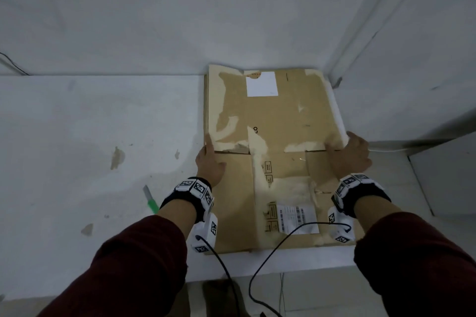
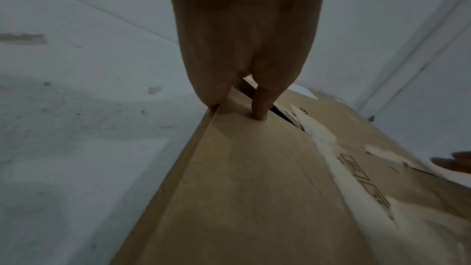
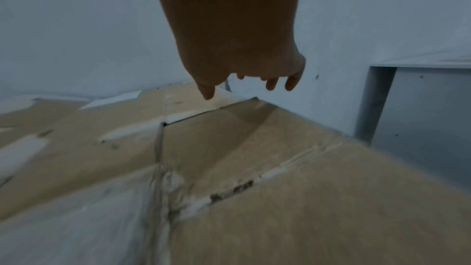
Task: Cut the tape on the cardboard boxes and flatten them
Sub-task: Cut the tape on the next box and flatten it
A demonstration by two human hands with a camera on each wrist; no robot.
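A flattened brown cardboard box (image 1: 270, 121) lies on the white surface, pushed into the right corner, with torn tape patches and a shipping label (image 1: 296, 216) on its near half. My left hand (image 1: 210, 159) rests on the box's left edge at the fold line, its fingers straight; in the left wrist view two fingertips (image 2: 261, 112) press down on the cardboard (image 2: 254, 188). My right hand (image 1: 347, 152) is at the right edge by the same fold. Its thumb (image 3: 207, 94) is on the cardboard (image 3: 254, 168) and its fingers curl over the far flap's corner.
A green-handled cutter (image 1: 150, 201) lies on the white surface (image 1: 77, 123) left of my left wrist. Small cardboard scraps (image 1: 117, 157) are scattered there. Walls close in behind and to the right of the box. The surface's front edge (image 1: 283, 270) runs just below the box.
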